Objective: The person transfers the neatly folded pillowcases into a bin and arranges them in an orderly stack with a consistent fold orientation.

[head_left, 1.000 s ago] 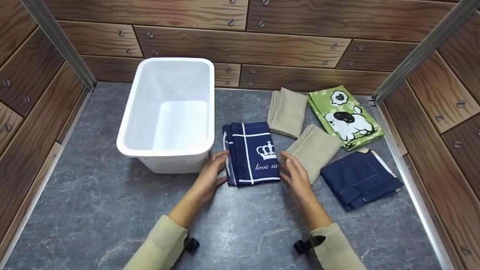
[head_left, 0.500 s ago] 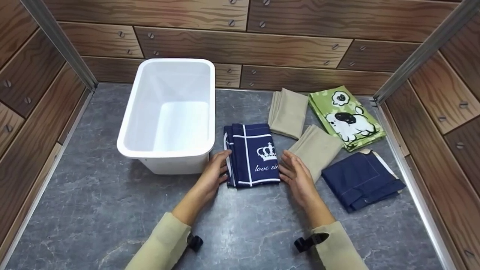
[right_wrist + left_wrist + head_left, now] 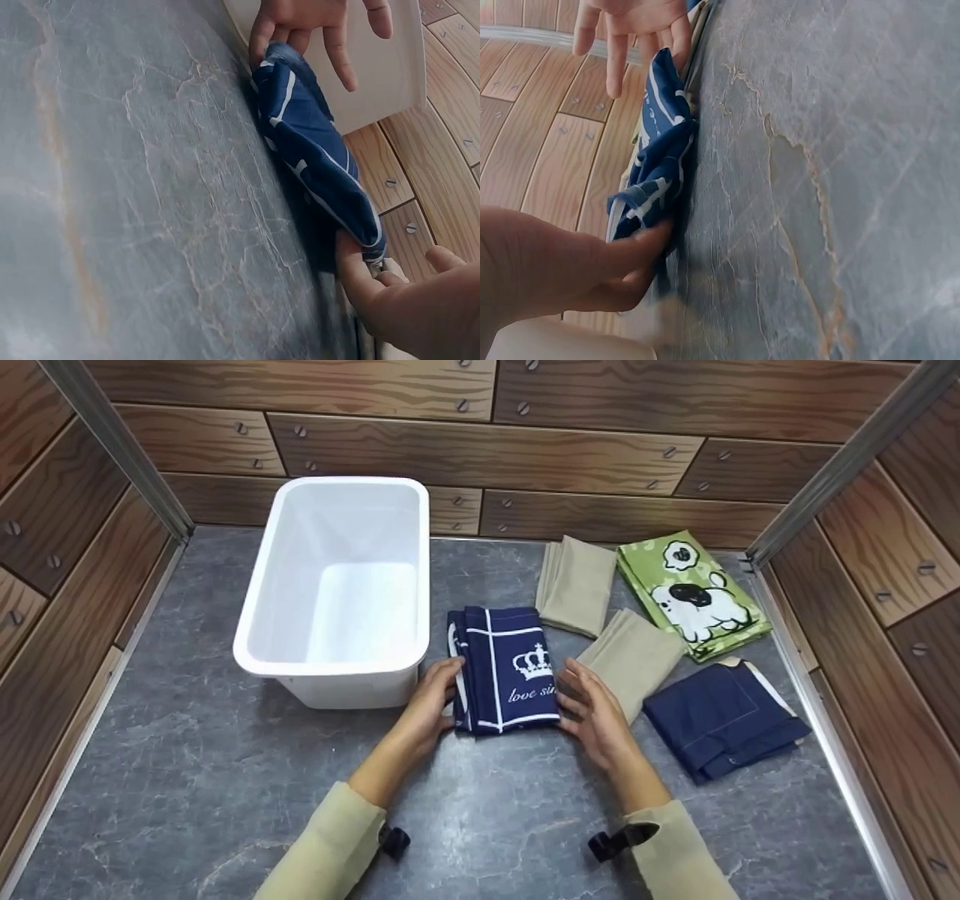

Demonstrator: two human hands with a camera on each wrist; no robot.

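Wood-plank-patterned walls (image 3: 405, 442) box in a grey marbled floor (image 3: 187, 750), and I follow from afar, setting a clock face over the folded navy cloth with white lines and a crown print (image 3: 510, 682), which sits at its centre, between both hands. A white rectangular plastic bin (image 3: 356, 667) stands at ten o'clock, one folded beige cloth (image 3: 581, 585) lies at one, a folded green cloth with a white cartoon dog (image 3: 712, 611) at two, another folded beige cloth (image 3: 634, 656) at three, and a plain folded navy cloth (image 3: 720, 716) between three and four. At eight o'clock the left hand (image 3: 426, 701) has its fingers loosely bent along the crown cloth's edge; at four, the right hand (image 3: 598, 716) is relaxed, fingers spread, lower fingertips meeting the opposite edge. I see no pinch on either side. Compared with half a second ago, the right fingers are spread a little wider while the crown cloth has hardly moved; for the work in hand, I take that as contact at both ends without a firm hold. The lower fingertips are partly hidden, so I cannot tell how far they reach underneath, nor whether the cloth's near edge is off the floor. Its lettering after "love" is cut off, and both sleeves (image 3: 326, 840) leave view at six o'clock.
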